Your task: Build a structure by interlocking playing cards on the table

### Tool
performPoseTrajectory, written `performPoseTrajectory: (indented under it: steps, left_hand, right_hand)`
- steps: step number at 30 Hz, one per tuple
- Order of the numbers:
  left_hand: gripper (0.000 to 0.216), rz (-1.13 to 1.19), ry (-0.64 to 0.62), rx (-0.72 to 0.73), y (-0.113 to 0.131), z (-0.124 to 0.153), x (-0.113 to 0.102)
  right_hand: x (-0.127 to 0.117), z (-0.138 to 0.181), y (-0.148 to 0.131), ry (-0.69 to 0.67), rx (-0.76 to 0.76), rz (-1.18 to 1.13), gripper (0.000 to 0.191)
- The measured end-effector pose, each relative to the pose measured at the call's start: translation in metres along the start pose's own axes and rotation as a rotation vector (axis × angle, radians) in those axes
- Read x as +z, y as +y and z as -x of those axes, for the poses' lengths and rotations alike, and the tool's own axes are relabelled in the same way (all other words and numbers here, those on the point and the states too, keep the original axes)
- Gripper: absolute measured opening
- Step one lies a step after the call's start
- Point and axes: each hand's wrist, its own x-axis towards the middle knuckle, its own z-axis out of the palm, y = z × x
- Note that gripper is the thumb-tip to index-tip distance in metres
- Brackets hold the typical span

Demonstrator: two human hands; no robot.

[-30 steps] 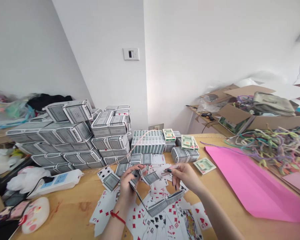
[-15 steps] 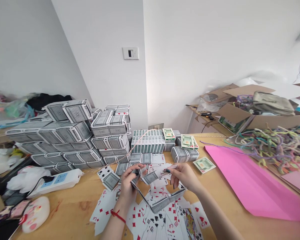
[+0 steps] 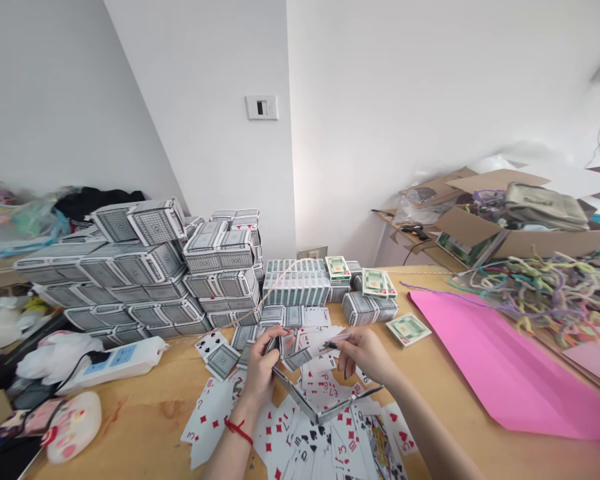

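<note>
A linked strip of folded playing cards (image 3: pixel 300 398) hangs over the spread cards, its left end gripped by my left hand (image 3: pixel 261 367), which wears a red string bracelet. More grey-backed folded card (image 3: pixel 296 359) juts from those fingers toward the middle. My right hand (image 3: pixel 364 353) pinches a playing card (image 3: pixel 336 343) between thumb and fingers, just to the right of the folded piece; its face is hard to read. Beneath both hands lie loose playing cards (image 3: pixel 310 450), mostly face up and overlapping.
Stacked blocks of folded cards (image 3: pixel 145 263) rise at the back left. Green card boxes (image 3: pixel 409 330) sit right of centre, beside pink paper (image 3: pixel 500 373). A power strip (image 3: pixel 125 363) and a white plush-like object (image 3: pixel 73 427) lie left. Coloured cords (image 3: pixel 545 293) heap at right.
The hanging strip has swung and tilted, showing more of its edge. My left hand has shifted slightly right, and my right hand keeps its pinch with little movement.
</note>
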Motion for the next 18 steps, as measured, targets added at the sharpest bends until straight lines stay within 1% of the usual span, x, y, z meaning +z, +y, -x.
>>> performPoseTrajectory:
  steps: [3, 8, 14, 18]
  left_hand:
    - [0.028, -0.010, 0.000, 0.014, 0.0006, 0.0007, 0.0011]
    - [0.026, 0.044, -0.005, 0.027, -0.0027, -0.0013, -0.0002]
    - [0.024, 0.056, 0.009, 0.035, -0.0063, -0.0032, -0.0026]
    - [0.023, 0.044, 0.015, 0.061, -0.0089, -0.0030, -0.0044]
  right_hand:
    - [0.0009, 0.0007, -0.0006, -0.001, 0.002, 0.025, 0.044]
    - [0.0027, -0.0003, 0.0033, 0.004, -0.008, 0.046, 0.040]
    - [0.0059, -0.0007, 0.0048, 0.000, -0.023, 0.053, 0.037]
    - [0.0095, -0.0006, 0.0047, -0.006, -0.019, 0.063, 0.038]
